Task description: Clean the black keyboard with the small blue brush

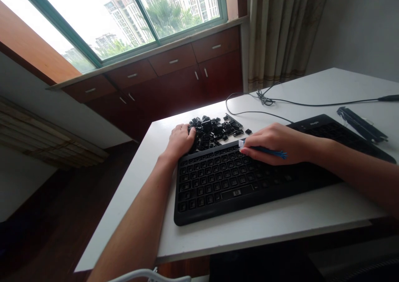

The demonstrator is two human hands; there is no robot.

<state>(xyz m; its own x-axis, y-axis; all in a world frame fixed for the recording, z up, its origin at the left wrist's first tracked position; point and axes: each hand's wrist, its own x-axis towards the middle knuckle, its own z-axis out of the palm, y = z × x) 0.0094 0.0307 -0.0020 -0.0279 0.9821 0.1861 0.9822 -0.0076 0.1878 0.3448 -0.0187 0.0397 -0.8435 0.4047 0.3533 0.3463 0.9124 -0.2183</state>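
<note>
A black keyboard (215,178) with its keycaps off lies across the white table, its bare key sockets showing. My right hand (271,142) is over the middle of its back rows, closed around a slim blue brush (266,150). White bristles point left from the fingertips, at or just above the sockets; blue strands stick out on the other side of the hand. By the back left corner of the keyboard, my left hand (180,141) rests at the edge of a heap of loose black keycaps (212,130). Its thumb is apart from the fingers, whose tips are partly hidden.
A thin black cable (264,100) runs in a tangle behind the keyboard. At the right lies a long dark strip (363,124) with clear plastic on it. The white table (131,194) ends at the left and front. Cabinets (174,82) stand below the window.
</note>
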